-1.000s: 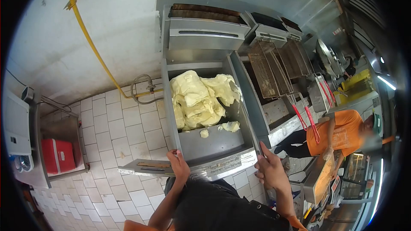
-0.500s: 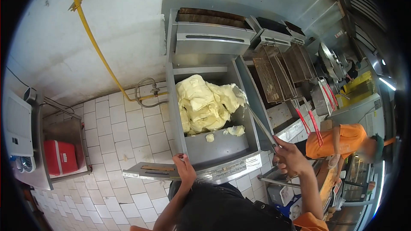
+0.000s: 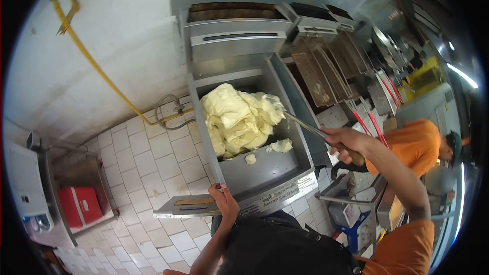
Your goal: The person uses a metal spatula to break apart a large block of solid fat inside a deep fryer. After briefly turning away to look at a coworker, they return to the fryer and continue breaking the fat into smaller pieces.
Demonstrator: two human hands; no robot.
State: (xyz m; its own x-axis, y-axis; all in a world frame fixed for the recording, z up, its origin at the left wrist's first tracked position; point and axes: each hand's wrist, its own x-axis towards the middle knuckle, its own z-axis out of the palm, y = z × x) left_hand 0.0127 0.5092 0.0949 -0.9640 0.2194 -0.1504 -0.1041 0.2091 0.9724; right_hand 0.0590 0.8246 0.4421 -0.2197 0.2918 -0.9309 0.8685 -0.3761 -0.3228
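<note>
Right hand (image 3: 349, 142): fingers curled round the grip of a long-handled tool (image 3: 306, 125), closed on it; no contact with the pale mass.
Left hand (image 3: 225, 203): fingers bent at the near left corner of the vat, touching its front edge; whether they pinch the metal, cannot tell.
Tool: brown grip, slim metal shaft slanting forward and leftward from the right hand; far end meets the right side of the pale mass, its head partly hidden there.
Pale mass (image 3: 237, 119): creamy yellow, soft, folded heap; lies beyond the fingers of both hands, forward and left of the right hand, straight ahead of the left, apart from each.
Vat (image 3: 257, 174): rectangular, grey metal; mass heaped in its far and left portion, sloping metal bare at the near end.
Loose pieces: a small lump (image 3: 250, 159) and a larger scrap (image 3: 280, 146), on the near side of the mass.
Wire baskets (image 3: 318, 74): right of the vat, red handles.
Yellow pipe (image 3: 97, 66): along the wall, left.
Red box (image 3: 80, 206): on a low metal shelf, far left.
Co-worker (image 3: 415, 145): orange shirt, far right.
</note>
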